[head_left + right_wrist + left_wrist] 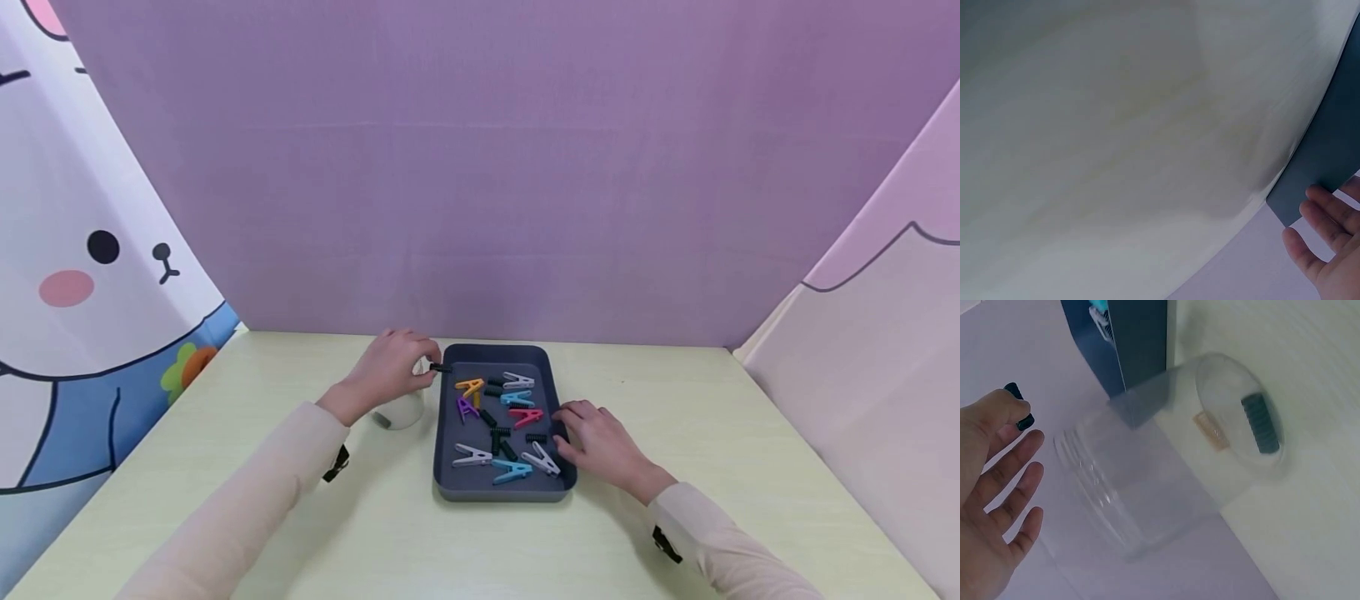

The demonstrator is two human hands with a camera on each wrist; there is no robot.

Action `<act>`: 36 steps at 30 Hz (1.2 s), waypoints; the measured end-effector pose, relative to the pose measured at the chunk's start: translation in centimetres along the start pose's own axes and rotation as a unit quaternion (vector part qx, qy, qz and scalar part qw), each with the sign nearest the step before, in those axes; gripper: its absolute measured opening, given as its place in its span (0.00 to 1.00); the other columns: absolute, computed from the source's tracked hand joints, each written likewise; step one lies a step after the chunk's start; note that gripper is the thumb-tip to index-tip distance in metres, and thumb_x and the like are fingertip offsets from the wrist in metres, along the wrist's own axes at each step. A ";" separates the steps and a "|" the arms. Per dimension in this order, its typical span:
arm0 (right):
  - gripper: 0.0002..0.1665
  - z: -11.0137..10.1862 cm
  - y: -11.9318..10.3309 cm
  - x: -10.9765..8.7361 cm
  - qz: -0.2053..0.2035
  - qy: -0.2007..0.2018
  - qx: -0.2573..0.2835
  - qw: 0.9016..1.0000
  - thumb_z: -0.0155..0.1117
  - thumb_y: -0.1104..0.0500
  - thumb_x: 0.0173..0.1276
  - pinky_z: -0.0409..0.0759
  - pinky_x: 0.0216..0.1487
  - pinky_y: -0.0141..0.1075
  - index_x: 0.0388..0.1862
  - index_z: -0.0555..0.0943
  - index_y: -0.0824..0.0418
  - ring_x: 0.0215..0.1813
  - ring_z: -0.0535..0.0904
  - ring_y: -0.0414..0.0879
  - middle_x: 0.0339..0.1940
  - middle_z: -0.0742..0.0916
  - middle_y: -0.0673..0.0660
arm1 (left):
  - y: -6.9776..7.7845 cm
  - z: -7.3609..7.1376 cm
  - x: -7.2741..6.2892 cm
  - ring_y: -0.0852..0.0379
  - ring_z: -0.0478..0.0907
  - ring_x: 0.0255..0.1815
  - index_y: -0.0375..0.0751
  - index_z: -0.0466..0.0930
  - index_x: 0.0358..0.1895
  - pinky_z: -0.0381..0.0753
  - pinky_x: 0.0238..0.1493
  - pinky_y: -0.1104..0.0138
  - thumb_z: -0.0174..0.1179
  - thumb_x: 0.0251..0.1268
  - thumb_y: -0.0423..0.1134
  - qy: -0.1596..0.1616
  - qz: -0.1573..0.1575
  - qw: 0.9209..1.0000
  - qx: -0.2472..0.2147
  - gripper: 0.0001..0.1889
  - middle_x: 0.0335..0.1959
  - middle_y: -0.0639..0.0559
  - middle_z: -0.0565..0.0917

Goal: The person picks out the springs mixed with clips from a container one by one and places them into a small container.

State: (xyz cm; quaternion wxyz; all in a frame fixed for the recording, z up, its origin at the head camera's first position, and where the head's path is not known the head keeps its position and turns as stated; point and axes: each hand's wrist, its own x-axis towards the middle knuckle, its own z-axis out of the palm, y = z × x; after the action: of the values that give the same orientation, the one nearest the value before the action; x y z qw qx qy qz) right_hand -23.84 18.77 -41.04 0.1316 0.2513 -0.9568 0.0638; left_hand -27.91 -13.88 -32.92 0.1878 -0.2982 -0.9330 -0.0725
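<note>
My left hand [393, 371] pinches a small dark green ribbed cylinder [1014, 391] between thumb and forefinger, its other fingers spread. It is above the mouth of a clear jar [1147, 481], near the left rim of a dark grey tray [502, 495]. Inside the jar lies another dark green ribbed cylinder [1260, 423]; a small tan piece [1212, 430] shows through the jar near its bottom. My right hand [603, 442] touches the tray's right side with loosely extended fingers. In the tray are several more dark ribbed cylinders [536, 438] and coloured clothespins [512, 472].
The tray and jar stand on a pale table [360, 533]. A purple cloth wall [480, 183] rises behind the table, with a cartoon-printed cloth [90, 350] on the left and a pale printed cloth [885, 358] on the right.
</note>
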 end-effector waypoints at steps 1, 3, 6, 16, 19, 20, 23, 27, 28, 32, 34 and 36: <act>0.20 0.0 0.0 0.0 0.000 -0.001 0.000 1.000 0.60 0.48 0.60 0.73 0.53 0.51 0.47 0.79 0.58 0.55 0.74 0.49 0.51 0.81 0.56 | -0.2 -0.1 -0.1 0.55 0.76 0.38 0.50 0.82 0.34 0.68 0.38 0.60 0.63 0.52 0.43 0.002 -0.005 1.000 -0.001 0.06 0.34 0.58 0.84; 0.20 0.0 0.0 0.0 0.001 -0.002 0.000 1.000 0.60 0.48 0.60 0.73 0.53 0.51 0.47 0.79 0.58 0.55 0.74 0.49 0.51 0.81 0.56 | -0.7 -0.2 -0.2 0.54 0.76 0.39 0.50 0.81 0.34 0.68 0.39 0.60 0.63 0.52 0.43 0.003 -0.016 1.000 -0.004 0.06 0.34 0.58 0.84; 0.20 0.0 0.0 0.0 0.000 -0.001 -0.001 1.000 0.60 0.48 0.60 0.73 0.53 0.51 0.47 0.79 0.58 0.55 0.74 0.49 0.51 0.81 0.56 | -1.4 -0.5 -0.5 0.53 0.76 0.41 0.49 0.81 0.34 0.69 0.41 0.58 0.63 0.51 0.43 0.009 -0.029 1.000 -0.001 0.07 0.35 0.57 0.83; 0.20 0.1 0.1 0.1 -0.004 0.003 -0.002 1.000 0.60 0.48 0.60 0.74 0.52 0.50 0.47 0.79 0.58 0.54 0.74 0.49 0.50 0.81 0.56 | -3.2 -0.4 -1.5 0.50 0.76 0.39 0.46 0.81 0.31 0.70 0.42 0.53 0.64 0.48 0.40 0.034 -0.047 0.998 0.014 0.06 0.31 0.55 0.83; 0.20 0.1 0.1 0.1 -0.004 0.002 -0.002 1.000 0.60 0.48 0.60 0.74 0.52 0.49 0.47 0.79 0.58 0.54 0.74 0.49 0.50 0.81 0.55 | -3.4 -0.1 -1.7 0.50 0.75 0.39 0.46 0.81 0.31 0.70 0.43 0.52 0.64 0.47 0.41 0.024 -0.054 0.998 0.024 0.06 0.31 0.54 0.82; 0.20 0.1 0.1 0.1 -0.004 0.002 -0.002 1.000 0.60 0.48 0.60 0.74 0.52 0.49 0.47 0.79 0.58 0.54 0.74 0.48 0.50 0.81 0.55 | -3.5 0.0 -1.7 0.50 0.75 0.39 0.46 0.81 0.31 0.70 0.43 0.52 0.64 0.47 0.41 0.023 -0.055 0.998 0.026 0.06 0.31 0.54 0.82; 0.20 0.1 0.1 0.1 -0.005 0.003 -0.002 1.000 0.60 0.48 0.60 0.74 0.53 0.49 0.47 0.79 0.58 0.54 0.74 0.48 0.50 0.81 0.55 | -3.6 0.2 -1.9 0.50 0.75 0.38 0.47 0.81 0.30 0.71 0.42 0.53 0.64 0.47 0.41 0.024 -0.058 0.998 0.027 0.07 0.31 0.54 0.83; 0.20 0.2 0.2 0.1 -0.005 0.005 -0.002 1.000 0.61 0.48 0.59 0.74 0.52 0.50 0.46 0.79 0.58 0.54 0.74 0.49 0.50 0.81 0.55 | -3.8 0.5 -2.0 0.49 0.75 0.38 0.47 0.81 0.30 0.70 0.42 0.53 0.65 0.47 0.41 0.021 -0.060 0.998 0.027 0.06 0.30 0.54 0.83; 0.20 0.2 0.1 0.1 -0.005 0.006 -0.003 1.000 0.61 0.48 0.59 0.74 0.52 0.51 0.46 0.79 0.58 0.54 0.74 0.49 0.50 0.81 0.55 | -3.9 0.6 -2.1 0.49 0.75 0.38 0.47 0.81 0.30 0.70 0.42 0.53 0.65 0.47 0.41 0.019 -0.062 0.998 0.027 0.06 0.30 0.54 0.83; 0.20 0.2 0.1 0.1 -0.006 0.010 -0.003 1.000 0.61 0.49 0.59 0.74 0.52 0.51 0.46 0.79 0.59 0.53 0.75 0.49 0.49 0.81 0.55 | -3.9 0.7 -2.1 0.49 0.75 0.37 0.47 0.81 0.30 0.70 0.43 0.53 0.65 0.47 0.41 0.013 -0.069 0.997 0.019 0.06 0.30 0.53 0.83; 0.20 0.3 0.1 0.1 -0.007 0.011 -0.005 1.000 0.61 0.49 0.59 0.75 0.51 0.49 0.46 0.80 0.59 0.53 0.75 0.48 0.49 0.82 0.55 | -3.9 0.8 -2.1 0.49 0.75 0.38 0.46 0.81 0.30 0.70 0.43 0.52 0.65 0.47 0.41 0.013 -0.071 0.997 0.013 0.06 0.30 0.53 0.83; 0.20 0.3 0.1 0.1 -0.010 0.014 -0.008 1.000 0.62 0.49 0.59 0.75 0.50 0.48 0.46 0.80 0.59 0.53 0.75 0.48 0.49 0.82 0.55 | -3.9 0.8 -2.1 0.49 0.76 0.38 0.45 0.81 0.30 0.70 0.43 0.52 0.65 0.47 0.41 0.012 -0.074 0.997 0.007 0.07 0.30 0.54 0.83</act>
State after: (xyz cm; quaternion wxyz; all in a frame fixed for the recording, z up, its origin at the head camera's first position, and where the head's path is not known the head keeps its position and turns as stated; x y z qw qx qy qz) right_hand -24.10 18.76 -41.31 0.1480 0.2589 -0.9527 0.0579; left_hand -28.84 -18.00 -34.59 0.1947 -0.2267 -0.9507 -0.0835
